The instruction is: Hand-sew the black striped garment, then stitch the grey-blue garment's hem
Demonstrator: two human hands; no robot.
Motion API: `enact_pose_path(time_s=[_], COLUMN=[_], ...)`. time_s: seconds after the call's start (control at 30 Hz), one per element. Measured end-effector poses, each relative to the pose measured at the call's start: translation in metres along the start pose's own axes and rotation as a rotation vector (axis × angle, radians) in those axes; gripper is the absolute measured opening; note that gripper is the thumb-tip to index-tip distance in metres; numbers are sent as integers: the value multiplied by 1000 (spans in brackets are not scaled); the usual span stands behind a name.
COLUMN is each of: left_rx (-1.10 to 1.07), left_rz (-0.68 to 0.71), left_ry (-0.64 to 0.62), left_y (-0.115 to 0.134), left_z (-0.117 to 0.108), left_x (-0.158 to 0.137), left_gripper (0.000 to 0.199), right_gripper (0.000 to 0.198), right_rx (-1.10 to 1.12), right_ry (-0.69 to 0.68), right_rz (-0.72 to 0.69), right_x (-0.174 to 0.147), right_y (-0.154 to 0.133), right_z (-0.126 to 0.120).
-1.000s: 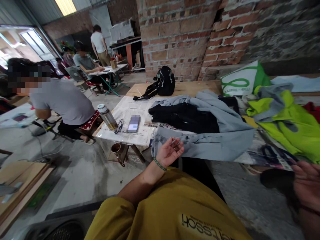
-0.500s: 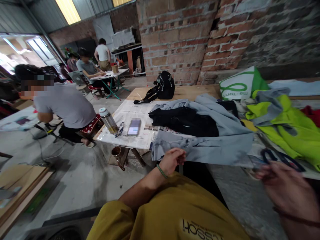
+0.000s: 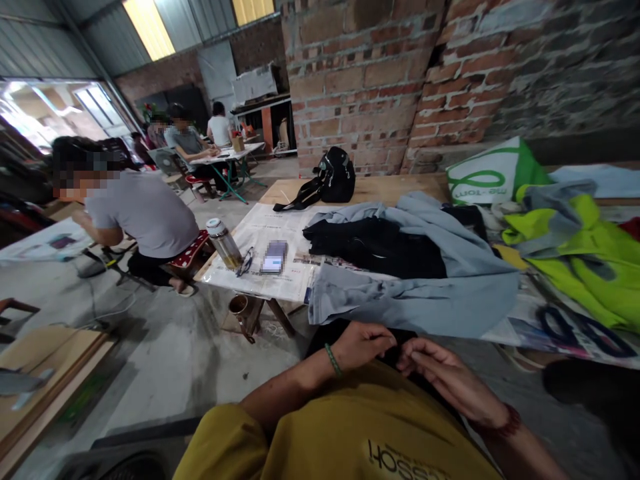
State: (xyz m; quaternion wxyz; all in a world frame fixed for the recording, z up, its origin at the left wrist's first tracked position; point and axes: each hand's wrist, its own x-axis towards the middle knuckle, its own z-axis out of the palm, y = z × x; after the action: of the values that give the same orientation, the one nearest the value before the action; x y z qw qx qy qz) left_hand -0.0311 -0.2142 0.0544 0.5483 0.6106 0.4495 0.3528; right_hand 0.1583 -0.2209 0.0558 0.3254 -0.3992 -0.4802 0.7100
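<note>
My left hand (image 3: 361, 344) and my right hand (image 3: 443, 377) meet fingertip to fingertip over my lap, just below the table's near edge. The left hand's fingers are curled shut; whether they pinch anything small is not visible. The right hand's fingers are stretched toward them with nothing seen in them. A dark cloth (image 3: 324, 331) lies under both hands. Right above, a grey-blue garment (image 3: 430, 297) hangs over the table edge, with a black garment (image 3: 380, 245) lying on it.
The newspaper-covered table (image 3: 260, 230) carries a phone (image 3: 274, 257), glasses (image 3: 245, 261), a bottle (image 3: 225, 243) and a black bag (image 3: 336, 177). Neon yellow clothing (image 3: 595, 257), a green-white bag (image 3: 487, 177) and scissors (image 3: 583, 327) lie right. A person in grey (image 3: 145, 213) sits left.
My left hand turned over, closed and dropped from the garment's edge to my lap. My right hand swept in from the far right to meet it.
</note>
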Motion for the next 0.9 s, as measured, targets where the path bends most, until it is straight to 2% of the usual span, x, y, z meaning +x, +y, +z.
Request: enact_pose_path(time_s=[0.23,0.3,0.4,0.5,0.6,0.7,0.77,0.9], left_rx=[-2,3,50,138,261,386,457,584], left_rz=[-2,7,-3,49,197,321,360,366], left_ry=[31,71,139,97,-98,-265,-285,-222], left_y=[-4,-3,-3,-5,-5,-1,1,2], left_z=[3,2,0,3,8,11,12,9], left_x=[3,3,2,2,2,0,-2,-4], left_gripper=[25,24,22,20,18,18,19,20], right_gripper=[29,36,44,43,46,46,40,46], right_rx=[36,-40,-194,-210,-165,-213,-285,-405], right_ry=[137,236,466,606,593,563,505,316], right_rz=[-37,-48,-115,-223,-301,-311,-281,-213], right_x=[-2,1,4,4,2,3,5,6], right_y=[4,5,6,6,9,15,19,24], right_z=[-5,-13,-29,-38,-35,-24,-16,-4])
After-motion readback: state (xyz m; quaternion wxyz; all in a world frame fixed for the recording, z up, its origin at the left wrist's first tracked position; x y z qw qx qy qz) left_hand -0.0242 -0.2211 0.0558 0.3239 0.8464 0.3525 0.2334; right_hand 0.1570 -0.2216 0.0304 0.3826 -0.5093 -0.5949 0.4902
